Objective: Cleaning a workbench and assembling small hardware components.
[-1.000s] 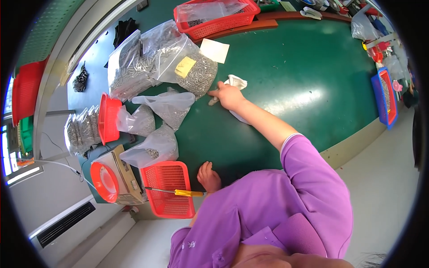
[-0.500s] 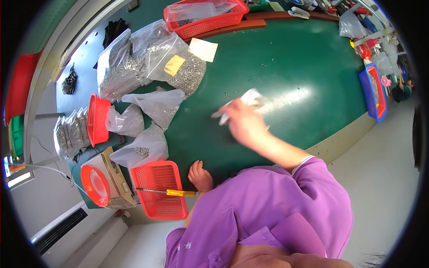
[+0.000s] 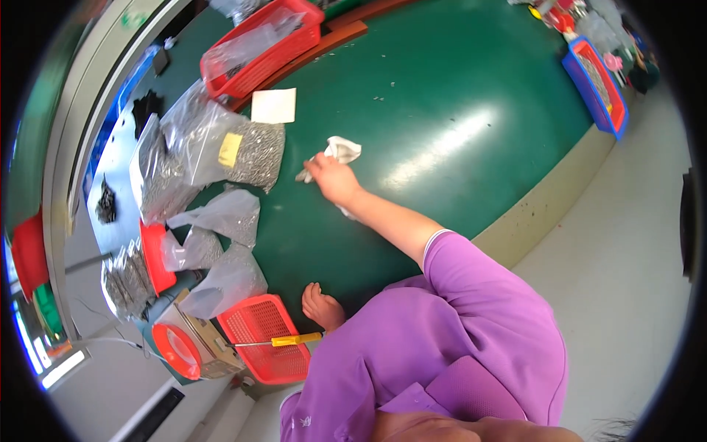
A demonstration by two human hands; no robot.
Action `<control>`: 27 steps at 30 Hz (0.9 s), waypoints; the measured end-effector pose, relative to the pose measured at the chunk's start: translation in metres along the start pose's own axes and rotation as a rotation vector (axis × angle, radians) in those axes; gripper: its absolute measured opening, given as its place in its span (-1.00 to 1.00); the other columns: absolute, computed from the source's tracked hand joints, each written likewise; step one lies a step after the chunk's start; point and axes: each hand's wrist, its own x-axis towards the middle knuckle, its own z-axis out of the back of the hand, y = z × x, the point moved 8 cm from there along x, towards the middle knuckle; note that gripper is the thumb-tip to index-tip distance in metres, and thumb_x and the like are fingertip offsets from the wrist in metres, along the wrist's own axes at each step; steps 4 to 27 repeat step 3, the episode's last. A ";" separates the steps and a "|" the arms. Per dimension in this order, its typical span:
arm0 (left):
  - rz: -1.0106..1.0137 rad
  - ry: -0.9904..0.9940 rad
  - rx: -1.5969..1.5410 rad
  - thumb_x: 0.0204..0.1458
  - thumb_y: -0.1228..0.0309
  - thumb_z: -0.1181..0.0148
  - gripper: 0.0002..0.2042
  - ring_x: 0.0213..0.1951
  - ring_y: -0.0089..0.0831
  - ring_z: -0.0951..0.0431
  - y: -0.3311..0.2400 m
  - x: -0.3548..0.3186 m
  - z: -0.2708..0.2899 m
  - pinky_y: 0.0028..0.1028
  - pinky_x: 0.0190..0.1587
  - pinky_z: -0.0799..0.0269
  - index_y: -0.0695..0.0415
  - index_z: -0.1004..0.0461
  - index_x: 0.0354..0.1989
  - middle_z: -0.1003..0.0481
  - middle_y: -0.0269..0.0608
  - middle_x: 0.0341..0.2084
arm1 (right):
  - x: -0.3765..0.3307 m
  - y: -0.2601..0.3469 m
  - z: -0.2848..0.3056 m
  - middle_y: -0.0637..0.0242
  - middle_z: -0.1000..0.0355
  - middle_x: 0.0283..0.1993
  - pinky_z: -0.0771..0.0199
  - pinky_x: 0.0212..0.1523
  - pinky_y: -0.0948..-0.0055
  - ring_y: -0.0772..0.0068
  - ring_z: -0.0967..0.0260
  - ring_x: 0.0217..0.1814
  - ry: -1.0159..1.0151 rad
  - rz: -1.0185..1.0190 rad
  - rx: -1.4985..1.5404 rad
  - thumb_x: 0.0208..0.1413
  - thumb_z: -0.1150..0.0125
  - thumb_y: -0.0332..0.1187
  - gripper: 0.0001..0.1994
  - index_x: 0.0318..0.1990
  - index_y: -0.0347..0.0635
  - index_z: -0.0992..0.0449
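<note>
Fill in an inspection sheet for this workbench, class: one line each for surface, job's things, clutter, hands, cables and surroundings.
Surface: green tabletop, glossy, with a few small specks near its far edge.
Job's things: crumpled white cloth, pressed to the tabletop.
Clutter: clear bags of small metal parts; white paper square; red mesh basket with a yellow-handled screwdriver across it; blue tray.
Hands: right hand grips the cloth; left hand rests at the table's near edge, holding nothing.
Cables: thin white cable by the red round lid.
Surroundings: pale floor.
</note>
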 end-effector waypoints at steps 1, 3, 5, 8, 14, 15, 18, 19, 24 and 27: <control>-0.004 -0.019 0.009 -0.15 0.54 0.06 -0.70 -0.03 -0.22 -0.37 0.000 -0.001 0.001 -0.21 0.00 -0.23 0.11 -0.40 -0.17 -0.41 -0.26 -0.10 | 0.001 -0.020 0.010 0.18 -0.27 -0.18 -0.52 -0.30 0.29 0.20 -0.37 -0.17 -0.009 -0.070 -0.022 -0.10 -0.03 -0.46 -0.65 -0.07 -0.17 -0.41; -0.039 -0.034 0.004 -0.14 0.54 0.06 -0.70 -0.03 -0.22 -0.37 -0.005 0.002 -0.001 -0.21 0.00 -0.22 0.11 -0.40 -0.17 -0.41 -0.25 -0.11 | -0.009 -0.061 0.039 0.18 -0.27 -0.16 -0.53 -0.26 0.29 0.18 -0.37 -0.15 -0.039 -0.210 -0.054 -0.10 -0.05 -0.47 -0.63 -0.05 -0.15 -0.41; -0.039 -0.034 0.004 -0.14 0.54 0.06 -0.70 -0.03 -0.22 -0.37 -0.005 0.002 -0.001 -0.21 0.00 -0.22 0.11 -0.40 -0.17 -0.41 -0.25 -0.11 | -0.009 -0.061 0.039 0.18 -0.27 -0.16 -0.53 -0.26 0.29 0.18 -0.37 -0.15 -0.039 -0.210 -0.054 -0.10 -0.05 -0.47 -0.63 -0.05 -0.15 -0.41; -0.039 -0.034 0.004 -0.14 0.54 0.06 -0.70 -0.03 -0.22 -0.37 -0.005 0.002 -0.001 -0.21 0.00 -0.22 0.11 -0.40 -0.17 -0.41 -0.25 -0.11 | -0.009 -0.061 0.039 0.18 -0.27 -0.16 -0.53 -0.26 0.29 0.18 -0.37 -0.15 -0.039 -0.210 -0.054 -0.10 -0.05 -0.47 -0.63 -0.05 -0.15 -0.41; -0.039 -0.034 0.004 -0.14 0.54 0.06 -0.70 -0.03 -0.22 -0.37 -0.005 0.002 -0.001 -0.21 0.00 -0.22 0.11 -0.40 -0.17 -0.41 -0.25 -0.11 | -0.009 -0.061 0.039 0.18 -0.27 -0.16 -0.53 -0.26 0.29 0.18 -0.37 -0.15 -0.039 -0.210 -0.054 -0.10 -0.05 -0.47 -0.63 -0.05 -0.15 -0.41; -0.039 -0.034 0.004 -0.14 0.54 0.06 -0.70 -0.03 -0.22 -0.37 -0.005 0.002 -0.001 -0.21 0.00 -0.22 0.11 -0.40 -0.17 -0.41 -0.25 -0.11 | -0.009 -0.061 0.039 0.18 -0.27 -0.16 -0.53 -0.26 0.29 0.18 -0.37 -0.15 -0.039 -0.210 -0.054 -0.10 -0.05 -0.47 -0.63 -0.05 -0.15 -0.41; -0.039 -0.034 0.004 -0.14 0.54 0.06 -0.70 -0.03 -0.22 -0.37 -0.005 0.002 -0.001 -0.21 0.00 -0.22 0.11 -0.40 -0.17 -0.41 -0.25 -0.11 | -0.009 -0.061 0.039 0.18 -0.27 -0.16 -0.53 -0.26 0.29 0.18 -0.37 -0.15 -0.039 -0.210 -0.054 -0.10 -0.05 -0.47 -0.63 -0.05 -0.15 -0.41; -0.039 -0.034 0.004 -0.14 0.54 0.06 -0.70 -0.03 -0.22 -0.37 -0.005 0.002 -0.001 -0.21 0.00 -0.22 0.11 -0.40 -0.17 -0.41 -0.25 -0.11 | -0.009 -0.061 0.039 0.18 -0.27 -0.16 -0.53 -0.26 0.29 0.18 -0.37 -0.15 -0.039 -0.210 -0.054 -0.10 -0.05 -0.47 -0.63 -0.05 -0.15 -0.41; -0.039 -0.034 0.004 -0.14 0.54 0.06 -0.70 -0.03 -0.22 -0.37 -0.005 0.002 -0.001 -0.21 0.00 -0.22 0.11 -0.40 -0.17 -0.41 -0.25 -0.11 | -0.009 -0.061 0.039 0.18 -0.27 -0.16 -0.53 -0.26 0.29 0.18 -0.37 -0.15 -0.039 -0.210 -0.054 -0.10 -0.05 -0.47 -0.63 -0.05 -0.15 -0.41; -0.039 -0.034 0.004 -0.14 0.54 0.06 -0.70 -0.03 -0.22 -0.37 -0.005 0.002 -0.001 -0.21 0.00 -0.22 0.11 -0.40 -0.17 -0.41 -0.25 -0.11 | -0.009 -0.061 0.039 0.18 -0.27 -0.16 -0.53 -0.26 0.29 0.18 -0.37 -0.15 -0.039 -0.210 -0.054 -0.10 -0.05 -0.47 -0.63 -0.05 -0.15 -0.41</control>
